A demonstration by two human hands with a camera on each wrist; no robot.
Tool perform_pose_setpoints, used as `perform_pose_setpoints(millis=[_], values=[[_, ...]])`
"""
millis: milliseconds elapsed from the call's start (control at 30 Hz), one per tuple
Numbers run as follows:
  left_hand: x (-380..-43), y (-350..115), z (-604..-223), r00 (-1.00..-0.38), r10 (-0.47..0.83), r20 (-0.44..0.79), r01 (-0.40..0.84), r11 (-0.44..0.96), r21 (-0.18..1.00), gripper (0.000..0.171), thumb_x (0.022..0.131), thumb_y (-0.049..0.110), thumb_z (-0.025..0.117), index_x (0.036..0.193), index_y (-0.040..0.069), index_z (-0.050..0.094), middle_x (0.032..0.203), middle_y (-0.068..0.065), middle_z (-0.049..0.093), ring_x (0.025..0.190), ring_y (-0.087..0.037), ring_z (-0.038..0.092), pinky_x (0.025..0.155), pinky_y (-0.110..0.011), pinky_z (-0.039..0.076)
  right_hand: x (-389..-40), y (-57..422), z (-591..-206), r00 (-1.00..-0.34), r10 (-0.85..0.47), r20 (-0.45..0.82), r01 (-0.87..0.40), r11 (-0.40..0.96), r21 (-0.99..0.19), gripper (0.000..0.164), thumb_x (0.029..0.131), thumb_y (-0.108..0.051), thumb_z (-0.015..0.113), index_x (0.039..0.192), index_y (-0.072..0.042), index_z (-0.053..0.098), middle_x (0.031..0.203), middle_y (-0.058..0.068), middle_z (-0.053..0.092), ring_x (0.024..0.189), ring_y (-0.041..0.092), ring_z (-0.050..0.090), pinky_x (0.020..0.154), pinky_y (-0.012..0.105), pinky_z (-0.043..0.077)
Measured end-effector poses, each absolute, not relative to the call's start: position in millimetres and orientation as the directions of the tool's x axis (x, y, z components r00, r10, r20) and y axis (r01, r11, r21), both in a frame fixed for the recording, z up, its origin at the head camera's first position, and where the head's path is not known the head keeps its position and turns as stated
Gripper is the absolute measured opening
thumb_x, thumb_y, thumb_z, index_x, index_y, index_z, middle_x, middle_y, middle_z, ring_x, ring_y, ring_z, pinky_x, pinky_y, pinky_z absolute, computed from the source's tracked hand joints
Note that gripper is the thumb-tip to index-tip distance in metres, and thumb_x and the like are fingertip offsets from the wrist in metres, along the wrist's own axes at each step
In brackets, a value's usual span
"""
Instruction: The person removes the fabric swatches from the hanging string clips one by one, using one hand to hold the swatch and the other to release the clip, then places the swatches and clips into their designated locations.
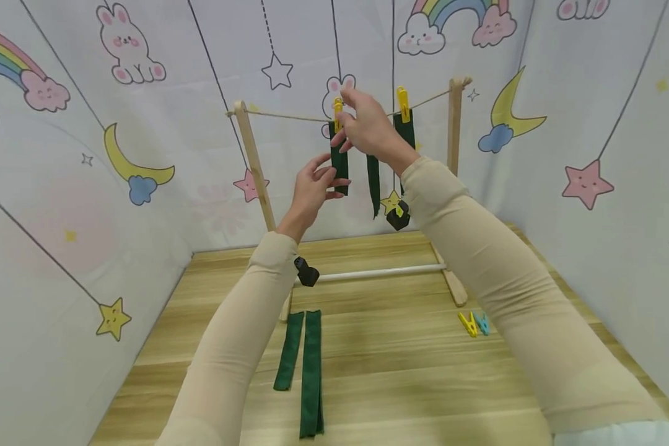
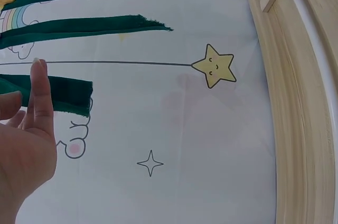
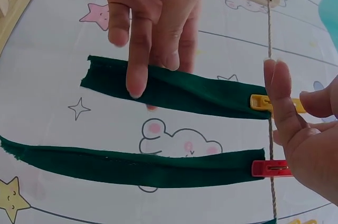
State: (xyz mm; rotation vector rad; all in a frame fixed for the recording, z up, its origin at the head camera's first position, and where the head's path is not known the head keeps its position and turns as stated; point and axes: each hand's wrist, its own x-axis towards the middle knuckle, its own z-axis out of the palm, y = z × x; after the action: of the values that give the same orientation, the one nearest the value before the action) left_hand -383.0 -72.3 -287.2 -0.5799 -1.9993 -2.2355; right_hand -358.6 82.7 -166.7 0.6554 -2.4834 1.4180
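A dark green cloth strip (image 1: 340,167) hangs from the rope (image 3: 270,34), held at its top by a yellow clothespin (image 3: 260,102). My left hand (image 1: 312,189) is at the strip's lower part, one finger crossing in front and others behind, fingers mostly straight. Up at the yellow clothespin is my right hand (image 1: 368,124), its thumb and extended fingers around the pin's handle end without a visible squeeze. Beside it hangs a second green strip (image 3: 158,171) under a red clothespin (image 3: 268,168). Farther right, another yellow clothespin (image 1: 404,105) holds a third strip (image 1: 406,130), partly hidden by my right arm.
Two wooden posts, left (image 1: 252,155) and right (image 1: 454,124), carry the rope; a white rod (image 1: 381,272) joins their feet. On the wooden table (image 1: 390,371) lie green strips (image 1: 311,371), plus a yellow clothespin (image 1: 468,324) and a blue clothespin (image 1: 482,323).
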Motion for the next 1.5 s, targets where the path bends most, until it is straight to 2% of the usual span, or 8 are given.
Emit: perform_pose_setpoints(millis=[300,400,533,733,900,1067,1300,1500], values=[[-381,-65,-282,-0.936,0.162,0.314,0.284,-0.181,0.941,0.041,0.105,0.009,0.052,0.145,0.002,0.047,0.128,-0.021,0.064,0.111,-0.032,0.067,0.081,-0.032,0.058,-362,80,-161,-0.906,-0.233,0.353,-0.421,0.424,-0.802,0.06,0.107,-0.015,0.047,0.16,-0.012,0.02,0.158,0.004,0.037,0.087,0.024,0.071,0.073,0.028,0.057],[-381,-64,-281,-0.937,0.161,0.31,0.278,-0.194,0.941,0.042,0.104,0.013,0.055,0.144,0.003,0.049,0.131,-0.019,0.063,0.106,-0.03,0.069,0.08,-0.032,0.058,-363,79,-161,-0.908,-0.217,0.358,-0.419,0.439,-0.795,0.059,0.106,-0.015,0.049,0.159,-0.011,0.024,0.157,0.005,0.039,0.087,0.022,0.071,0.074,0.028,0.057],[-381,-63,-281,-0.941,0.168,0.293,0.257,-0.205,0.944,0.045,0.102,0.02,0.06,0.142,0.003,0.052,0.135,-0.017,0.06,0.091,-0.021,0.074,0.078,-0.032,0.059,-363,79,-160,-0.909,-0.203,0.365,-0.417,0.478,-0.773,0.057,0.105,-0.014,0.051,0.158,-0.01,0.029,0.153,0.009,0.044,0.085,0.022,0.071,0.074,0.03,0.058],[-380,-63,-281,-0.944,0.171,0.283,0.252,-0.181,0.95,0.047,0.101,0.025,0.062,0.141,0.001,0.053,0.135,-0.018,0.059,0.076,-0.015,0.073,0.07,-0.026,0.058,-364,79,-159,-0.906,-0.209,0.368,-0.423,0.504,-0.753,0.049,0.105,-0.014,0.052,0.153,-0.007,0.04,0.143,0.01,0.053,0.084,0.021,0.07,0.072,0.03,0.058],[-380,-61,-279,-0.944,0.149,0.293,0.264,-0.189,0.946,0.045,0.101,0.019,0.062,0.139,-0.003,0.053,0.133,-0.017,0.061,0.083,-0.016,0.074,0.073,-0.027,0.058,-364,77,-159,-0.901,-0.206,0.383,-0.433,0.502,-0.748,0.04,0.104,-0.012,0.053,0.143,-0.003,0.049,0.131,0.011,0.057,0.083,0.02,0.07,0.072,0.029,0.058],[-379,-60,-278,-0.947,0.117,0.298,0.27,-0.208,0.94,0.04,0.101,0.013,0.061,0.137,-0.002,0.055,0.124,-0.021,0.066,0.093,-0.023,0.073,0.08,-0.032,0.058,-364,74,-159,-0.9,-0.195,0.391,-0.433,0.52,-0.736,0.033,0.104,-0.01,0.053,0.135,-0.001,0.052,0.124,0.012,0.059,0.081,0.019,0.07,0.072,0.025,0.057],[-379,-62,-277,-0.94,0.118,0.321,0.291,-0.218,0.932,0.037,0.101,0.014,0.061,0.136,0.001,0.057,0.123,-0.021,0.067,0.086,-0.02,0.074,0.079,-0.032,0.058,-364,72,-158,-0.891,-0.194,0.41,-0.446,0.534,-0.718,0.033,0.103,-0.009,0.055,0.135,0.001,0.051,0.123,0.012,0.058,0.08,0.019,0.07,0.072,0.023,0.056],[-380,-62,-279,-0.941,0.113,0.319,0.292,-0.207,0.934,0.043,0.102,0.022,0.061,0.14,0.002,0.055,0.126,-0.017,0.064,0.083,-0.018,0.074,0.076,-0.031,0.059,-365,75,-158,-0.876,-0.194,0.442,-0.472,0.542,-0.696,0.029,0.101,-0.009,0.059,0.129,0.001,0.057,0.112,0.012,0.061,0.072,0.019,0.071,0.068,0.024,0.057]])
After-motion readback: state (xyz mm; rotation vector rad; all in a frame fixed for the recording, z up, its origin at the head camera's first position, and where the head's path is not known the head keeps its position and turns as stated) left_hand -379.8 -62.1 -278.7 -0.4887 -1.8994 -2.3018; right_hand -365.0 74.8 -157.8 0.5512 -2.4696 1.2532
